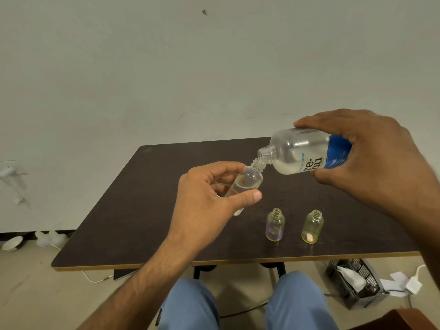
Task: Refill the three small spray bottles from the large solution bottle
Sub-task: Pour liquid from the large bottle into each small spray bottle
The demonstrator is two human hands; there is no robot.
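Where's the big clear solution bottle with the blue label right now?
Right of centre, the right hand holds it tilted above the table, mouth at the small clear bottle's neck.

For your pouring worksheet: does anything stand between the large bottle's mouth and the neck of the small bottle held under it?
Nothing visible: the large bottle mouth sits right over the uncapped small bottle.

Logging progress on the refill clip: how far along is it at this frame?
Done: all three small bottles are uncapped. In hand: the left hand holds a tilted clear small bottle, partly filled, while the right hand tips the large solution bottle mouth to mouth with it. Left: two yellowish small bottles stand open on the table; their fill level is unclear. No spray caps are visible.
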